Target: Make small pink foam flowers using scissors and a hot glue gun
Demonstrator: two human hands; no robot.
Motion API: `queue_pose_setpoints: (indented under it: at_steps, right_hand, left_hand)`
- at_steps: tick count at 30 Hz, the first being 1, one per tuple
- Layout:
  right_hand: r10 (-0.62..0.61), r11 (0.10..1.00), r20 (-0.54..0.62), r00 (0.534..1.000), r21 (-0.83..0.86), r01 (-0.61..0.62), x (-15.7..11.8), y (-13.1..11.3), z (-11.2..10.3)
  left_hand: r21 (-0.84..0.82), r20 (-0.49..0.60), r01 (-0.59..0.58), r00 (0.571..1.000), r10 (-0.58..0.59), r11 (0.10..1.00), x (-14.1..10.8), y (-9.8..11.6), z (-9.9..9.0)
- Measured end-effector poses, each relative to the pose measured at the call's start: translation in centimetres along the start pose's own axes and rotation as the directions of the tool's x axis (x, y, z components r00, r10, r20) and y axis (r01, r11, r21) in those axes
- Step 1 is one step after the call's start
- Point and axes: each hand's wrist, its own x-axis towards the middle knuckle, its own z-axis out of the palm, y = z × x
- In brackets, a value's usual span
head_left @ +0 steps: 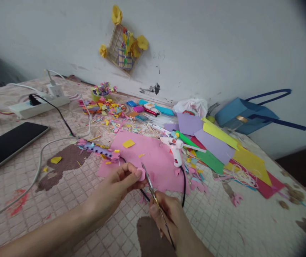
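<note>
Near the middle, my left hand (127, 178) pinches a small pink piece of paper (142, 174) between thumb and fingers. My right hand (169, 212) is closed round slim scissors (150, 185), seen almost edge-on, their blades pointing up beside the pink piece. Whether the blades touch it I cannot tell. Beneath and beyond both hands lies a large pink sheet (153, 153) with a yellow scrap (128, 143) on it. A white glue gun (176, 153) with its black cord stands at the sheet's right. Left of the sheet lies a purple dotted strip (99, 150) with pink bits attached.
A dark phone (11, 144) and a white power strip (39, 107) with cables lie at left. Colourful paper scraps (107, 109) and a small filled pot (99, 94) are at the back. Coloured sheets (214, 142), white string (241, 176) and a blue bag (245, 116) are at right.
</note>
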Motion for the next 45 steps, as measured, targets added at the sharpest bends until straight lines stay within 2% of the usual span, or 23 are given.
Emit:
queue_pose_setpoints:
  at_steps: [20,30,36,45]
  right_hand:
    - [-0.001,1.000,0.041,0.999,-0.026,0.002,-0.1,-0.4,-1.0]
    - [0.044,0.997,0.084,0.995,-0.067,-0.038,-0.7,-1.1,-1.9]
    - [0.032,0.998,0.094,0.995,-0.065,-0.026,-0.8,-1.2,-2.2]
    - [0.092,0.993,0.146,0.985,0.067,-0.102,-1.0,-0.8,-1.8]
  left_hand:
    - [0.023,0.051,0.059,0.997,-0.060,0.998,0.3,0.7,-0.2]
    - [0.093,0.141,0.058,0.987,-0.071,0.994,0.6,1.1,-0.7]
    - [0.122,0.177,0.055,0.981,-0.076,0.991,0.6,1.4,-1.0]
    - [0.090,0.196,0.077,0.976,-0.094,0.993,0.6,1.3,-0.9]
